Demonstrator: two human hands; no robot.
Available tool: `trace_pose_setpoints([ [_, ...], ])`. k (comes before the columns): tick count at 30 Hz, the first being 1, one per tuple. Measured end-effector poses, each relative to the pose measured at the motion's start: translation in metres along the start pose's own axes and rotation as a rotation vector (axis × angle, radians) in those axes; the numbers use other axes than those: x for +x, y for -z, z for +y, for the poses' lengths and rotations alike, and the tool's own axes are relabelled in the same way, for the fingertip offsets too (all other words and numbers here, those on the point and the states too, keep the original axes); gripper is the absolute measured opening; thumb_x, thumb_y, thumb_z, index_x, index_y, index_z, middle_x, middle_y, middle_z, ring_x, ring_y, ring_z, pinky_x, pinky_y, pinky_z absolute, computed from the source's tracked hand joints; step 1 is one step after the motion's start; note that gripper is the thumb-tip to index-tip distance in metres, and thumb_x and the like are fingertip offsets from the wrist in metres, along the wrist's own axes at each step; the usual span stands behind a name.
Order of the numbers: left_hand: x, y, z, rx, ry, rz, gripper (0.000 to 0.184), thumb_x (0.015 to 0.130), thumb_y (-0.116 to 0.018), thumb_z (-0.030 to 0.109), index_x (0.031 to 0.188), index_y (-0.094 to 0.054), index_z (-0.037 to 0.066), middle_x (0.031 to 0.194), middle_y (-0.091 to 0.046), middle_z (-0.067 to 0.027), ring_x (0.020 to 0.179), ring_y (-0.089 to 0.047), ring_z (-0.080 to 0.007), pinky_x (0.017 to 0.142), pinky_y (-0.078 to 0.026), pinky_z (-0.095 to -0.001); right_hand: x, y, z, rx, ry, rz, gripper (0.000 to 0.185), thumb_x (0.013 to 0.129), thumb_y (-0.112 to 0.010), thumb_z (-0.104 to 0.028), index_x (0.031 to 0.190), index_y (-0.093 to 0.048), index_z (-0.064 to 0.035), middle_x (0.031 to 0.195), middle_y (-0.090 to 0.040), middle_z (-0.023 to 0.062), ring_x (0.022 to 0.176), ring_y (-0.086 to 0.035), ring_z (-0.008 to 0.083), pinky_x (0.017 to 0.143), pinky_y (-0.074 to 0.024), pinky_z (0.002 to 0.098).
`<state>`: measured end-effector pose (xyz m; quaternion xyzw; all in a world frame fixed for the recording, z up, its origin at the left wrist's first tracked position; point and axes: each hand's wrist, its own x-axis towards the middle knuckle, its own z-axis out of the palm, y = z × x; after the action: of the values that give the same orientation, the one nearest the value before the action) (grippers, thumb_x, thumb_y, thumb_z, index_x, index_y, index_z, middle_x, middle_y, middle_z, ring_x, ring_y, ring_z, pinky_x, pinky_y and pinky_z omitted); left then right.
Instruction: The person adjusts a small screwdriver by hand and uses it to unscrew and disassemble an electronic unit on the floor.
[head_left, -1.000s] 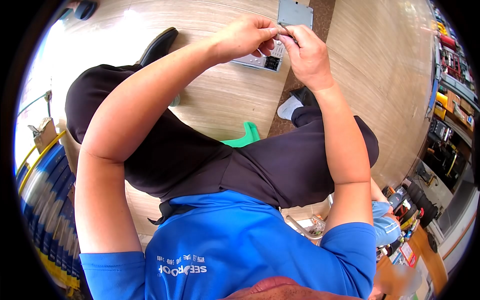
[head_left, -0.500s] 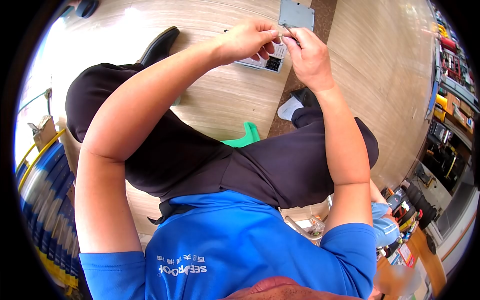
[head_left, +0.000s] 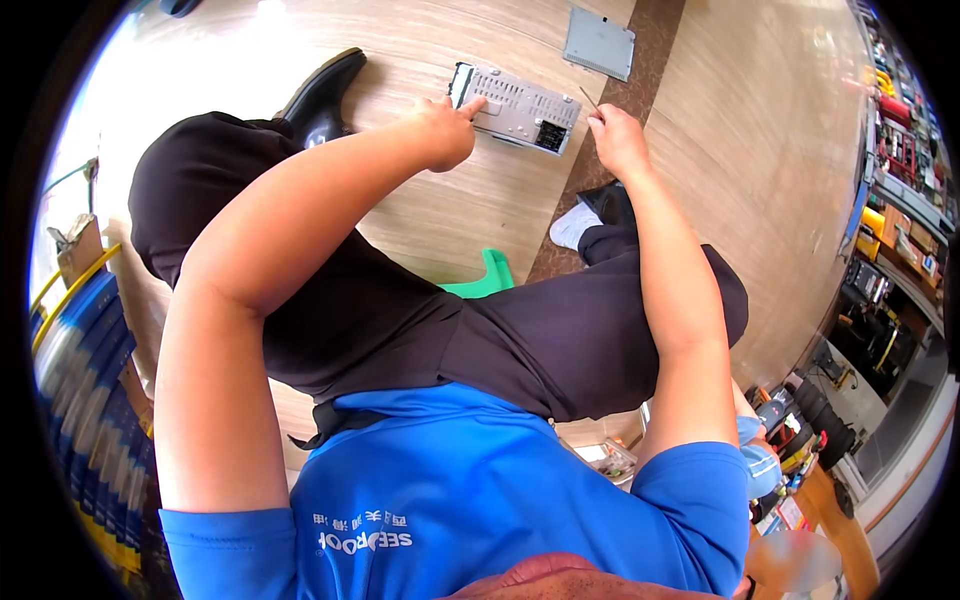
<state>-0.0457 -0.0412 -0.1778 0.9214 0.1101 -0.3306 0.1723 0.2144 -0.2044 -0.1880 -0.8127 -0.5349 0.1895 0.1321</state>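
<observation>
One finger of the loosely curled left hand (head_left: 447, 135) stretches over a perforated metal unit (head_left: 515, 108) (contact cannot be told) on the far floor (head_left: 500, 190), seen from the head; the right hand (head_left: 622, 142) pinches a thin tool (head_left: 587, 95) just right of it. Beyond lies a grey panel (head_left: 598, 43); nearer, a curved green object (head_left: 490, 277).

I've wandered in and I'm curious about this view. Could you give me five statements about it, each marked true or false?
1. The right hand holds a thin tool. True.
2. The left hand rests on the person's knee. False: it is out by the metal box.
3. A flat grey panel lies on the floor. True.
4. That panel covers the metal box. False: the two lie apart.
5. The person's shirt is blue. True.
</observation>
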Motion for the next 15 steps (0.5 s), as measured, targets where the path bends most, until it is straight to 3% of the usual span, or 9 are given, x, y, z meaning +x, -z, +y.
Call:
trace_pose_setpoints([
  [4,-0.003,0.011,0.003,0.003,0.014,-0.055,0.042,0.09,-0.06,0.006,0.13,-0.067,0.003,0.17,-0.015,-0.0083,0.135,-0.05,-0.0352,0.095,-0.049,-0.0504,0.009,-0.008,0.003,-0.047,0.013,-0.008,0.018,0.093,-0.064,-0.019,0.093,-0.065,-0.0014,0.094,-0.068,0.0238,0.093,-0.065,0.0429,0.081,-0.0515,0.0509],
  [6,-0.005,0.019,0.006,0.073,0.039,-0.162,0.049,0.091,-0.058,0.007,0.14,-0.058,0.004,0.171,-0.011,-0.0057,0.133,-0.051,-0.0315,0.096,-0.052,-0.0495,0.013,-0.011,0.003,-0.108,0.005,0.0,0.018,0.093,-0.064,-0.02,0.094,-0.064,-0.0017,0.095,-0.068,0.0234,0.094,-0.065,0.0429,0.081,-0.0514,0.0518],
  [15,-0.006,0.023,0.006,0.043,0.064,-0.181,0.05,0.088,-0.061,0.004,0.137,-0.06,0.001,0.171,-0.011,-0.0065,0.124,-0.059,-0.0337,0.092,-0.053,-0.0492,0.022,-0.01,-0.003,-0.239,-0.017,-0.099,0.018,0.093,-0.063,-0.02,0.099,-0.063,-0.0021,0.1,-0.068,0.0236,0.098,-0.065,0.043,0.085,-0.0516,0.0529],
])
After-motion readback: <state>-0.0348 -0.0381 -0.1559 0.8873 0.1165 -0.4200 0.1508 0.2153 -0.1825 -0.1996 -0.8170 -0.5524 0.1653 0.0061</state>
